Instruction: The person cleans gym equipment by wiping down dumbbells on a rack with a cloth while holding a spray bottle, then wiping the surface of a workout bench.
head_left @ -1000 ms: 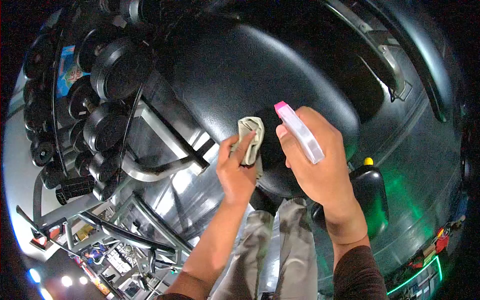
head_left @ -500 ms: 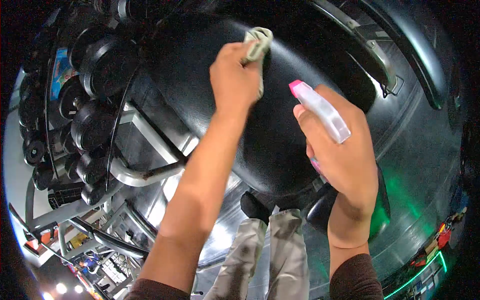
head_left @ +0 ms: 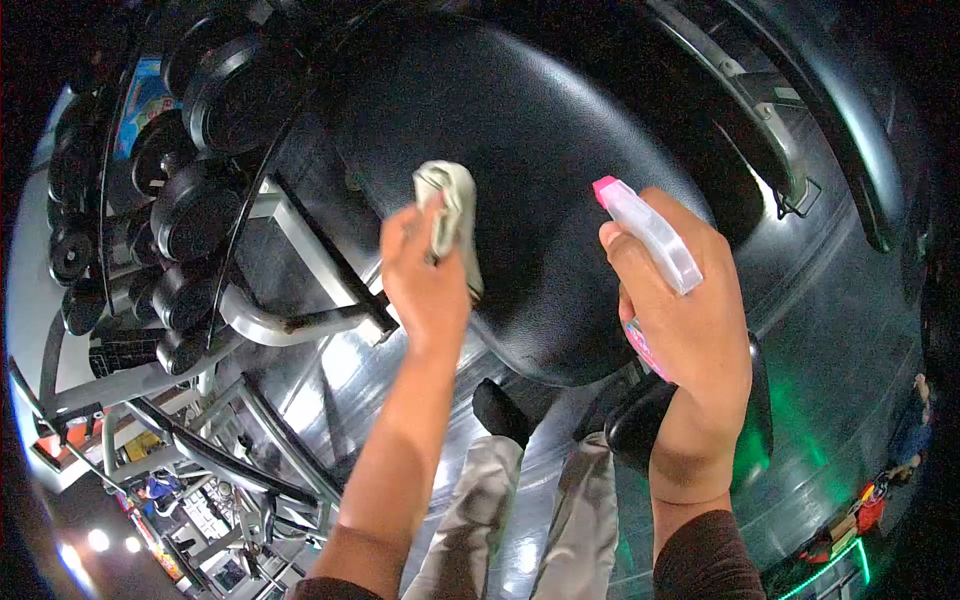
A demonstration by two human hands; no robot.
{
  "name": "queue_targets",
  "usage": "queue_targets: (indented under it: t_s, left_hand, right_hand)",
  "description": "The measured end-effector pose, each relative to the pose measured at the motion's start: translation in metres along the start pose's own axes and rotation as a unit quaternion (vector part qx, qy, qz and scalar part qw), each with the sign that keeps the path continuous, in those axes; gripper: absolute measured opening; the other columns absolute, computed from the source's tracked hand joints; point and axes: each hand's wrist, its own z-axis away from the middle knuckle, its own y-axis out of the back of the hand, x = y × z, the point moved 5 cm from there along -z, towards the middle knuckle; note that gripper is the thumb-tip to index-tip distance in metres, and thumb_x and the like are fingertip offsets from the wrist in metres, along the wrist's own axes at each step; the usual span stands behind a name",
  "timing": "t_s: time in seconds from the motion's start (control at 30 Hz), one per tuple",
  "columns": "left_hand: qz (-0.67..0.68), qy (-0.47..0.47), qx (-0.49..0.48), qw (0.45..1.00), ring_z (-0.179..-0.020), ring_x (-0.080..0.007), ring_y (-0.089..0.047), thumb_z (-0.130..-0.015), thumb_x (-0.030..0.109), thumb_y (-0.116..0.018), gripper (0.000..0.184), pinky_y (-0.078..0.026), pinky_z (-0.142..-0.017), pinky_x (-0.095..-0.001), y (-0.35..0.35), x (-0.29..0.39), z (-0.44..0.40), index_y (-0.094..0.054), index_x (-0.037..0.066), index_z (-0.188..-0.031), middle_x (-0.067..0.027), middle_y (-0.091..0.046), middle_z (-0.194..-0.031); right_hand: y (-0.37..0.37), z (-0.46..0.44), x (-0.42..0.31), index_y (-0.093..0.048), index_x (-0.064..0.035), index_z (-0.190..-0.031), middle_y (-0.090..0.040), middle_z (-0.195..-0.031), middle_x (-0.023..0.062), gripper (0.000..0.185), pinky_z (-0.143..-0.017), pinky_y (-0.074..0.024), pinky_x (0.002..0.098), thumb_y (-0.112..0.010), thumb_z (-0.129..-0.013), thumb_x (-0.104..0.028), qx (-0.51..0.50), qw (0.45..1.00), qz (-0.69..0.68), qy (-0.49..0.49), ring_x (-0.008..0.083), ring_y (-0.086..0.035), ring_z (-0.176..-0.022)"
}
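Note:
Below my hands lies a black padded bench [head_left: 540, 250] with a smooth, shiny cover. My left hand [head_left: 425, 290] grips a folded, pale cloth [head_left: 455, 205] at the bench's left edge; the cloth looks slightly blurred. Over the right part of the pad, my right hand [head_left: 690, 300] is wrapped round a spray bottle [head_left: 650, 235]. Its trigger head is whitish with a pink nozzle pointing up and left. Most of the bottle's body is hidden by my fingers, with a bit of coloured label showing under them.
A rack of black dumbbells [head_left: 200, 210] stands on the left, with a grey metal frame [head_left: 290, 315] beside it. At upper right there is a metal bar [head_left: 745, 95] with a black pad. My legs [head_left: 480, 500] stand at the bench's near end, on a shiny dark floor.
My left hand has moved with the cloth down and to the left, from the upper middle of the pad to its left edge. My right hand has barely moved with the spray bottle.

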Motion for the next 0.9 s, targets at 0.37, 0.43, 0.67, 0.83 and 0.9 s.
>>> queue_targets:
  t_s: [0.37, 0.43, 0.67, 0.83, 0.9]
  left_hand:
    - [-0.006, 0.042, -0.006, 0.999, -0.103, -0.0253, -0.068, -0.099, 0.012, -0.072, 0.029, -0.051, -0.093, -0.0343, 0.016, -0.022, 0.028, -0.072, 0.0, -0.125, -0.0133, -0.069, -0.115]
    - [-0.01, 0.04, -0.002, 0.999, -0.102, -0.0249, -0.068, -0.099, 0.012, -0.073, 0.029, -0.051, -0.093, -0.0342, 0.019, -0.02, 0.031, -0.072, -0.001, -0.125, -0.0132, -0.069, -0.114]
    - [-0.058, -0.01, -0.008, 0.998, -0.106, -0.0277, -0.068, -0.099, 0.013, -0.072, 0.025, -0.051, -0.095, -0.0362, -0.001, -0.02, -0.037, -0.071, -0.001, -0.119, -0.015, -0.069, -0.116]
    - [-0.116, -0.099, 0.013, 0.988, -0.106, -0.0331, -0.067, -0.088, 0.004, -0.073, 0.035, -0.053, -0.096, -0.0388, -0.05, -0.023, -0.153, -0.076, 0.011, -0.123, -0.0139, -0.067, -0.116]
    - [-0.114, -0.104, 0.007, 0.988, -0.107, -0.0334, -0.067, -0.087, 0.002, -0.071, 0.036, -0.053, -0.096, -0.0393, -0.07, -0.009, -0.174, -0.076, 0.012, -0.122, -0.0133, -0.067, -0.116]
  right_hand:
    - [-0.003, 0.001, -0.001, -0.06, -0.0015, -0.083, -0.054, -0.064, 0.0032, 0.021, -0.049, -0.0409, 0.0295, -0.068, -0.096, -0.015, -0.038, 0.999, 0.021, 0.029, 0.0103, -0.055, -0.051]
    - [-0.001, 0.001, -0.002, -0.059, -0.0014, -0.083, -0.055, -0.065, 0.0035, 0.021, -0.049, -0.0413, 0.0298, -0.068, -0.096, -0.015, -0.038, 0.998, 0.03, 0.036, 0.0106, -0.055, -0.052]
    - [0.002, 0.0, -0.005, -0.059, 0.002, -0.083, -0.063, -0.082, 0.0249, 0.024, -0.075, -0.0497, 0.0538, -0.07, -0.092, -0.018, -0.057, 0.995, 0.062, 0.055, 0.0475, -0.064, -0.082]
    - [0.005, 0.002, -0.004, -0.061, 0.0023, -0.084, -0.065, -0.084, 0.0249, 0.026, -0.077, -0.0505, 0.0536, -0.07, -0.091, -0.02, -0.03, 0.991, 0.086, 0.095, 0.0464, -0.064, -0.083]
    - [0.01, 0.002, -0.003, -0.055, 0.0026, -0.084, -0.058, -0.081, 0.0233, 0.025, -0.07, -0.0453, 0.0486, -0.069, -0.092, -0.016, -0.024, 0.994, 0.052, 0.094, 0.0482, -0.058, -0.08]
